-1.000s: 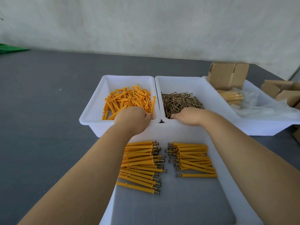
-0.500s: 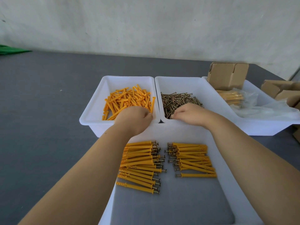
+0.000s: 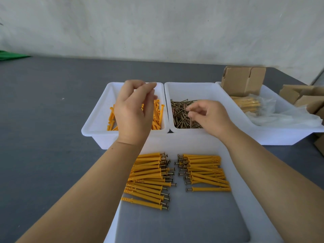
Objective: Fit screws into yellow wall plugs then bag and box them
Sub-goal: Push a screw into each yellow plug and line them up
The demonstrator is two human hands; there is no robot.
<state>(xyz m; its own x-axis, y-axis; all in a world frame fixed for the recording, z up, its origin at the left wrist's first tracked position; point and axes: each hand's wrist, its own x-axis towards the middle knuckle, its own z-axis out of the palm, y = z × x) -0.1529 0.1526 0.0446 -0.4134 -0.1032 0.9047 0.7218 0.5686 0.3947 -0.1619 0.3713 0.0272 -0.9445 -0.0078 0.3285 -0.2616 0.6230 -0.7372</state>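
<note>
My left hand (image 3: pixel 134 111) hovers over the white bin (image 3: pixel 98 123) of loose yellow wall plugs (image 3: pixel 157 114), its fingers relaxed and spread, with nothing visible in them. My right hand (image 3: pixel 209 117) is over the neighbouring white bin (image 3: pixel 192 87) of brown screws (image 3: pixel 180 109). Its curled fingertips pinch a thin screw (image 3: pixel 190 122) that hangs just above the pile. In the front white tray (image 3: pixel 252 216) lie two rows of plugs with screws fitted, one on the left (image 3: pixel 149 172) and one on the right (image 3: pixel 205 171), screw heads facing the middle.
A third white bin (image 3: pixel 280 137) at the right holds an open cardboard box (image 3: pixel 243 79), bagged plugs (image 3: pixel 247 104) and loose clear bags (image 3: pixel 289 118). More cardboard boxes (image 3: pixel 301 95) stand at the far right. The grey table (image 3: pixel 43 120) stretches left; something green (image 3: pixel 10 56) lies at its far left.
My left hand has risen from the near edge of the plug bin and opened its fist. My right hand has lifted off the screw pile and moved slightly right, fingertips pinched together.
</note>
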